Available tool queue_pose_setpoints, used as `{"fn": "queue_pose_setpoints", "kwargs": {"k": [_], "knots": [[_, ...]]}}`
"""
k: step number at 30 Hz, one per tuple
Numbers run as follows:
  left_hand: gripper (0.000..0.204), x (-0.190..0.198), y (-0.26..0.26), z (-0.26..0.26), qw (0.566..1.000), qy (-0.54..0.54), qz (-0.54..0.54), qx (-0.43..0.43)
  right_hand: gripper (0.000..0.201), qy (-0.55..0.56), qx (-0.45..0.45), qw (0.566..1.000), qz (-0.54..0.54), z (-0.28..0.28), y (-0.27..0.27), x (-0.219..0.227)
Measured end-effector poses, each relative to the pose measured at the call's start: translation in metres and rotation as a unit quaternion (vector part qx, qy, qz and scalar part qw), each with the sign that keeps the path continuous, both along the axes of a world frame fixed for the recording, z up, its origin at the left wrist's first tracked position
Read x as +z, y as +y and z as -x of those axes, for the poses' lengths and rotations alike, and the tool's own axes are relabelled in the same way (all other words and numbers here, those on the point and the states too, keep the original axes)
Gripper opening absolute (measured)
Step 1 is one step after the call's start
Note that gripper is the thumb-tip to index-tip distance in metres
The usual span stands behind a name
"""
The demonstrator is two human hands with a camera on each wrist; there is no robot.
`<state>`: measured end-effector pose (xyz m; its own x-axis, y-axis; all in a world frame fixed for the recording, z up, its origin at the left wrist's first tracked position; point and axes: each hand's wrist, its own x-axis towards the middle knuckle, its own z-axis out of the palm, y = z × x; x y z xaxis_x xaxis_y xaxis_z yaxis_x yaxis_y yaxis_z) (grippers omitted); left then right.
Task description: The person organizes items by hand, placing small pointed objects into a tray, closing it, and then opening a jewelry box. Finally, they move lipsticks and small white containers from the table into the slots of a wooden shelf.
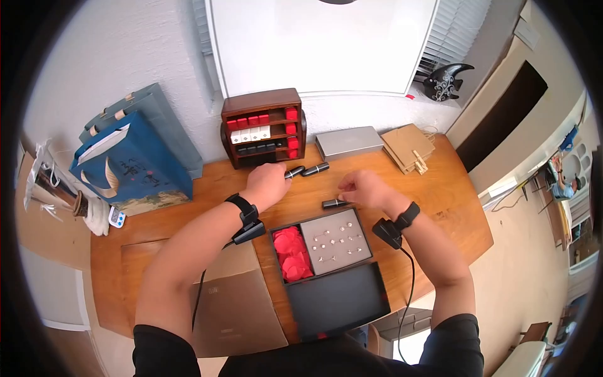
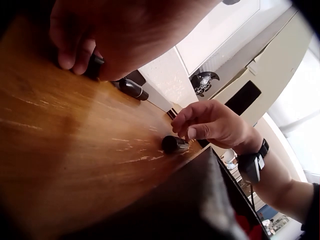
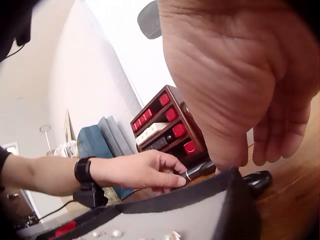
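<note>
My left hand (image 1: pixel 267 183) is low over the wooden table, in front of a small wooden shelf. Its thumb and fingers pinch one end of a black, lipstick-like tube (image 3: pixel 200 170) with a silver band. Another such tube (image 1: pixel 316 169) lies just to the right of it. My right hand (image 1: pixel 365 188) hovers by a third black tube (image 1: pixel 335 203), fingers loosely bent and the thumb near them. In the left wrist view this tube (image 2: pixel 173 144) lies on the table just below the right fingertips. Nothing shows in the right hand.
Nearest me are a jewelry box (image 1: pixel 336 242) with earrings and red filling, its dark lid (image 1: pixel 339 301) and a brown folder (image 1: pixel 235 308). Behind stand the little shelf (image 1: pixel 262 100) of red, white and black pieces, a grey box (image 1: pixel 349 143), paper bags (image 1: pixel 408 146) and blue gift bags (image 1: pixel 135 157).
</note>
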<state>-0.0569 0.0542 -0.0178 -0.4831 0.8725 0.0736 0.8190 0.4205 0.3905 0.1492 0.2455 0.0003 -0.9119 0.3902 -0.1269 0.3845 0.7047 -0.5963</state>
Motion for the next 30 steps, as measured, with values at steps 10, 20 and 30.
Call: {"fn": "queue_pose_setpoints", "kwargs": {"k": [10, 20, 30], "knots": [[0.025, 0.000, -0.003, -0.001, 1.000, 0.010, 0.017, -0.017, 0.023, -0.034, 0.176, 0.975, -0.132, 0.008, -0.001, -0.002], [0.028, 0.005, -0.026, -0.009, 0.999, 0.007, 0.047, -0.025, 0.023, -0.023, 0.122, 0.982, -0.141, 0.017, -0.021, 0.005], [0.029, 0.010, -0.054, -0.019, 0.998, -0.003, 0.065, -0.015, 0.024, 0.078, -0.018, 0.993, 0.093, 0.089, -0.046, -0.001]]}}
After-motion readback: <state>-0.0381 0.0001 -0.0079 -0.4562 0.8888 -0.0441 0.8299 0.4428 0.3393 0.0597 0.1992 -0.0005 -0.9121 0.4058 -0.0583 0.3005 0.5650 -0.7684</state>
